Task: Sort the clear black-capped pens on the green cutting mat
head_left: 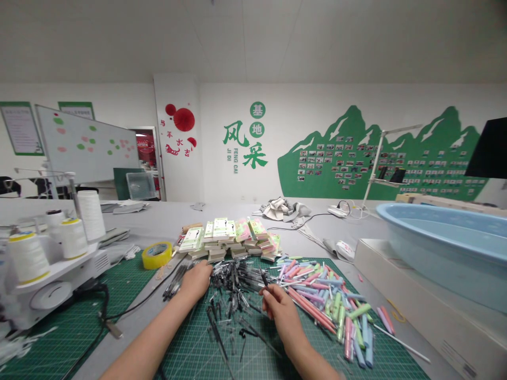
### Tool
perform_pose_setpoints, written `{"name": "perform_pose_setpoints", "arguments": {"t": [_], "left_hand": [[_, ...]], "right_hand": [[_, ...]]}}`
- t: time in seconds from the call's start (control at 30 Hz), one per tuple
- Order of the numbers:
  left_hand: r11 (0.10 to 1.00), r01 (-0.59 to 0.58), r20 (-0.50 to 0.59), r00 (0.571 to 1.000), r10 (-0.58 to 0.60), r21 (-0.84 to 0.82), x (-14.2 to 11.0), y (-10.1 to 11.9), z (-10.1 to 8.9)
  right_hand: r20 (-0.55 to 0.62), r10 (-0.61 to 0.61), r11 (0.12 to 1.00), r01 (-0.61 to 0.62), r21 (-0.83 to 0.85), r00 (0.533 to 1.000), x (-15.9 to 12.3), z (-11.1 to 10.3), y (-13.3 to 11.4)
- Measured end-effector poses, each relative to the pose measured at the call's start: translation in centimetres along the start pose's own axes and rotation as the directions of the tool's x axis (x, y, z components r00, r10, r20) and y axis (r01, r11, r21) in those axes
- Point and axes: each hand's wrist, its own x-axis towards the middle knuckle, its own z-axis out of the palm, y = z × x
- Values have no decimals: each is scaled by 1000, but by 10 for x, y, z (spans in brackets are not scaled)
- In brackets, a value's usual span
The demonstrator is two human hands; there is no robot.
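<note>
A heap of black pen refills and small black parts (233,287) lies on a green cutting mat (253,353). My left hand (196,282) rests on the heap's left side, fingers curled down into the refills. My right hand (277,306) is closed, pinching a thin black refill (264,278) that sticks up from the fingers. To the right lies a spread of pastel pen barrels (332,306) in pink, green, blue and purple. Behind the heap stand stacks of small packaged cards (229,237).
A sewing machine with white thread cones (43,253) stands at the left, with a yellow tape roll (157,255) nearby. A pale blue basin (447,243) sits on a white box (415,301) at the right. Cloth, cables and a lamp stand lie farther back.
</note>
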Motion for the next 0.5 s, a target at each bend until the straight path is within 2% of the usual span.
{"name": "perform_pose_setpoints", "arguments": {"t": [0.3, 0.5], "left_hand": [[996, -3, -28, 1000, 0, -92, -2, -1, 1], [955, -43, -78, 997, 21, -295, 0, 4, -8]], "right_hand": [[-5, 6, 1000, -6, -10, 1000, -2, 0, -3], [10, -14, 999, 15, -48, 1000, -1, 0, -1]]}}
